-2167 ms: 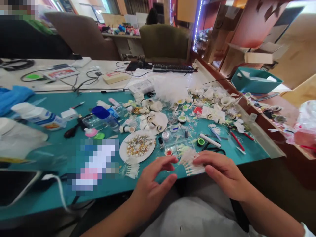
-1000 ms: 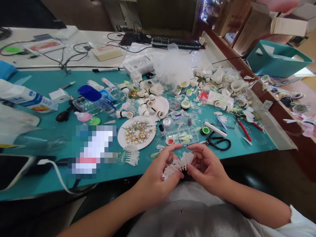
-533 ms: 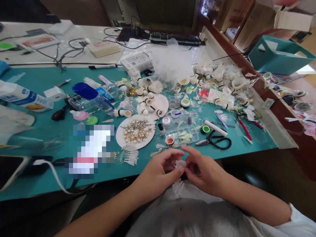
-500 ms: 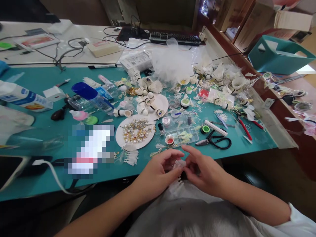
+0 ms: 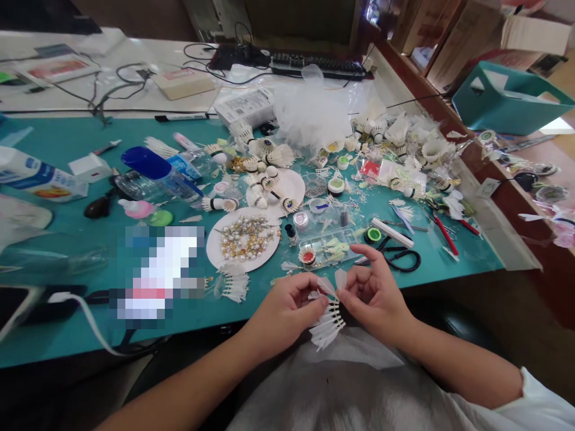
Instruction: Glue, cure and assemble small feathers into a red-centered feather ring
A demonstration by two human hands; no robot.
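Note:
Between finger and thumb, my left hand pinches the upper end of a strip of white feather pieces, which hangs fanned out below it over my lap. Close beside it, my right hand holds a small white feather piece upright between thumb and fingers, its index finger stretched out. On the green mat beyond the hands lie a clear compartment box, a red-centred shuttlecock base and black-handled scissors, partly hidden by my right hand.
A white plate bears pearl and gold beads. Another feather strip lies near it. Shuttlecocks are heaped farther back. Red-handled pliers lie at the right, a blurred bright phone at the left.
My hands have moved slightly apart, and my right hand has turned upward with a feather piece showing in its fingers. The feather strip below my left hand now shows spread out.

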